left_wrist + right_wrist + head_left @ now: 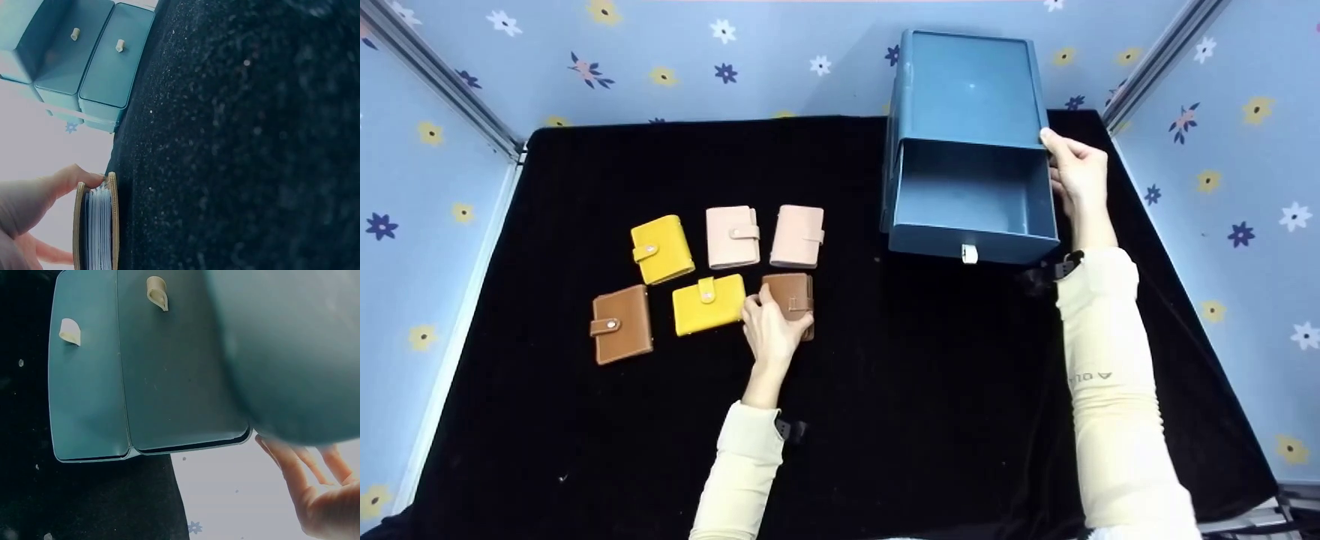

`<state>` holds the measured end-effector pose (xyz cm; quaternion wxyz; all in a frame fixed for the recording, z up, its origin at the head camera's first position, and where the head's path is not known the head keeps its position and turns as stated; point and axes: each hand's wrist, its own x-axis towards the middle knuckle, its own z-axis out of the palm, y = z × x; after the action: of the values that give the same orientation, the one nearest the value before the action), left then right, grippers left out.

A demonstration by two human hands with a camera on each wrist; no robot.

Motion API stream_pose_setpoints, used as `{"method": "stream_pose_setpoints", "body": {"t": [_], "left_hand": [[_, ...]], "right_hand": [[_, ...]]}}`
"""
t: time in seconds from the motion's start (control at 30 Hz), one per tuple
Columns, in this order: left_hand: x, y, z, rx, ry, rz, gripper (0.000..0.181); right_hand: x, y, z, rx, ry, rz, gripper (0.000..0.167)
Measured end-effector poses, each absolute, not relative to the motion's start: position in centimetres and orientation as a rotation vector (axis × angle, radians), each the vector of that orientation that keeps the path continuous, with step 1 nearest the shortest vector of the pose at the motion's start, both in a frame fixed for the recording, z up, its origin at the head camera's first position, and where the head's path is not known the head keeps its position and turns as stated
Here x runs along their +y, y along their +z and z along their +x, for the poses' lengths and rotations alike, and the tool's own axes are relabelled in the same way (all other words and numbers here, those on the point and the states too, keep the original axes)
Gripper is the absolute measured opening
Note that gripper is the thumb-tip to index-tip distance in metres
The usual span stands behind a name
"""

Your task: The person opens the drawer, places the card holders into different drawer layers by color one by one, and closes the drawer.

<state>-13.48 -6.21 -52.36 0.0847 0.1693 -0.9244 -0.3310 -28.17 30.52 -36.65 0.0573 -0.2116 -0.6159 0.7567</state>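
Observation:
My left hand (772,330) grips a brown card holder (789,291) by its sides, at the near right of a group of card holders. In the left wrist view its edge shows a stack of pale sleeves (99,225) between brown covers, with the thumb on one end. My right hand (1081,176) rests against the right side of a blue drawer cabinet (971,90), thumb at the top front corner. In the right wrist view its fingers (292,469) look fairly straight against the cabinet. The top drawer (960,195) is pulled out with nothing in it.
Left of my left hand lie two yellow card holders (662,250) and another brown one (622,326). Two pink card holders (727,247) lie beyond it. Two lower drawers (87,394) are closed, with pale pull tabs. Black cloth (885,412) covers the table; patterned panels surround it.

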Motion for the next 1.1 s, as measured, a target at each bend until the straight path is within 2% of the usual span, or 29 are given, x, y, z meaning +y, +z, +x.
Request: {"method": "stream_pose_setpoints", "body": {"t": [0.4,1.1], "left_hand": [[-6.5,-51.1,-13.1,-2.763,-1.030,0.457,0.081],[-5.7,-44.7,-12.8,-2.742,-0.987,0.153,0.080]], "right_hand": [[30.5,-36.7,-28.3,-1.879,2.280,-0.638,0.022],[30.5,-36.7,-28.2,-1.873,2.280,-0.656,0.024]]}}
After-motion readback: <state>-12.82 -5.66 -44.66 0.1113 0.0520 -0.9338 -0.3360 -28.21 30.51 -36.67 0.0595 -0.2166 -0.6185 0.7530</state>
